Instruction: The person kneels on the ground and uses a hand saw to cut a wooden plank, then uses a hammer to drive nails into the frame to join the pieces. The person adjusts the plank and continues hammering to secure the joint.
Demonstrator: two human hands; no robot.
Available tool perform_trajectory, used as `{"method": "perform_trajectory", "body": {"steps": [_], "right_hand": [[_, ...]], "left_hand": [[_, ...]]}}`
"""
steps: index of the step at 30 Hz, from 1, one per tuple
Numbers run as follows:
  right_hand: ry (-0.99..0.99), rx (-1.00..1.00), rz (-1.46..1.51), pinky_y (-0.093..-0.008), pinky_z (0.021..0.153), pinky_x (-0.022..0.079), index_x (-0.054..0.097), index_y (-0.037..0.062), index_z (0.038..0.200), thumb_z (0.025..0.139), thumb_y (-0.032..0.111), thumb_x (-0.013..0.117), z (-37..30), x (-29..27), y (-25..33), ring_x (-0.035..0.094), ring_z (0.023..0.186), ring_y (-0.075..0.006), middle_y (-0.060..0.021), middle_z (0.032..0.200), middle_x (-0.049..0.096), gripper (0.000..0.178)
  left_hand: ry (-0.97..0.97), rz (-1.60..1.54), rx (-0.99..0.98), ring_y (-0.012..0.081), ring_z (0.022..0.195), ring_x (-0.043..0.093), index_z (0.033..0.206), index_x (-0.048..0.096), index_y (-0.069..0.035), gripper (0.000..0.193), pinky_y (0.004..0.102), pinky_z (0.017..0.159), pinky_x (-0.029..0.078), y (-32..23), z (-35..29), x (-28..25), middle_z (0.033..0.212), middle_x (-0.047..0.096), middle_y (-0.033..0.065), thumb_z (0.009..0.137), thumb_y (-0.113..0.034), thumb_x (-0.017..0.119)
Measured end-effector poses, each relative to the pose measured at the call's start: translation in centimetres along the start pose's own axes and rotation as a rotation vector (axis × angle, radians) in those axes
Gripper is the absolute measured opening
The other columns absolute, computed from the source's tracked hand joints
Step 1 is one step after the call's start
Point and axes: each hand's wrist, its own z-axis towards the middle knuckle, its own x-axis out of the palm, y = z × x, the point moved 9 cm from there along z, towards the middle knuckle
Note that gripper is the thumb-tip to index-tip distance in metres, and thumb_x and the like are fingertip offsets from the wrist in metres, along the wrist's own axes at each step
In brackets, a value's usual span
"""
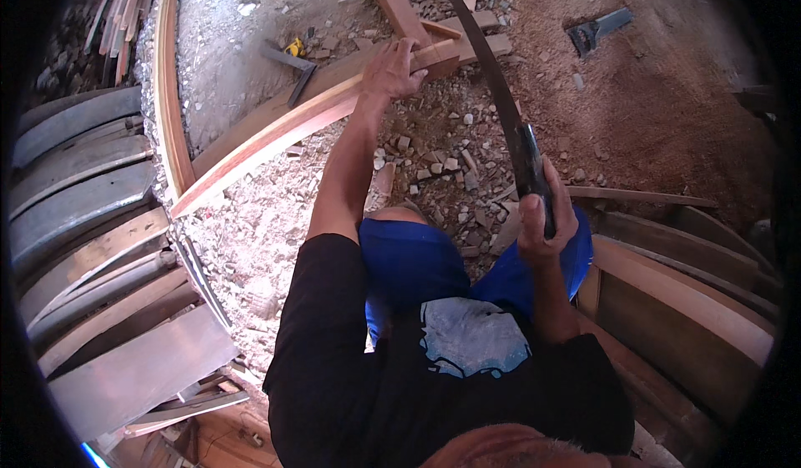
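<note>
Two hands are occupied, each with something different. At 12 o'clock, the pale timber (288, 134) is kept under the left grip (394, 69), which is closed partway over it close to its end, fingers bent across the far edge and thumb on the near side; how hard it is squeezed cannot be told. By placing the hand so near the end, that end is presumably steadied against rolling or sliding. From there the timber is carried down toward 9 o'clock, where its other end is met by a second long timber (169, 93). A broad plank (242, 138) is laid along its far side, and a reddish beam (392, 1) is brought in from 12 o'clock; whether the held piece is propped by either is hidden. At 3 o'clock, the right grip (546, 209) is wrapped snugly around the black handle of a saw (501, 93). Its long blade is pointed toward 12 o'clock, just beside the timber's end but apparently apart from it, so the steel seems to be kept clear of the left fingers. At 11 o'clock an L-shaped square (292, 69) is left within reach, while a dark tool (596, 31) is set well apart, between 1 and 2 o'clock. Boards (83, 168) are stacked at 9 o'clock, likely to leave the chip-strewn ground (259, 268) free for kneeling or crouching.
</note>
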Motion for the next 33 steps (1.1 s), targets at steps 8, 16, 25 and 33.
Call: {"method": "perform_trajectory", "body": {"steps": [8,16,25,33], "right_hand": [[0.142,0.233,-0.059,-0.0375,0.093,0.055,0.061,-0.0038,0.143,0.104,0.023,0.063,0.9,3.4,-6.2,0.072,0.105,-0.0252,-0.0205,0.123,0.072,0.048],[0.298,0.374,0.147,-0.0361,0.089,0.054,0.052,-0.0017,0.152,0.106,0.021,0.058,-2.2,6.4,-9.8,0.067,0.092,-0.0198,-0.0144,0.114,0.071,0.051],[0.303,0.289,-0.048,-0.0327,0.074,0.052,0.052,0.0039,0.156,0.106,0.013,0.058,-2.6,6.5,-11.2,0.060,0.080,-0.0124,-0.0088,0.097,0.069,0.051],[0.274,0.261,-0.066,-0.0347,0.074,0.054,0.060,0.0012,0.148,0.107,0.015,0.059,-3.4,5.4,-10.6,0.065,0.079,-0.0151,-0.0123,0.105,0.075,0.043]], "left_hand": [[-0.132,0.178,0.177,0.0365,0.119,0.057,0.130,0.066,-0.027,0.047,0.0491,0.102,0.045,-3.0,-1.2,-1.1,0.122,0.063,0.0104,0.086,-0.033,0.080],[-0.176,0.231,0.314,0.0360,0.120,0.053,0.124,0.071,-0.026,0.040,0.0481,0.101,0.044,-3.6,-1.6,-0.8,0.122,0.061,0.0110,0.086,-0.020,0.075],[-0.283,-0.104,0.238,0.0405,0.108,0.063,0.116,0.074,-0.017,0.029,0.0522,0.092,0.056,-2.2,-0.1,0.1,0.115,0.063,0.0150,0.087,-0.021,0.075],[-0.265,-0.003,0.197,0.0399,0.110,0.062,0.113,0.074,-0.014,0.027,0.0514,0.090,0.056,-2.1,-0.1,0.9,0.117,0.062,0.0153,0.088,-0.023,0.075]]}}
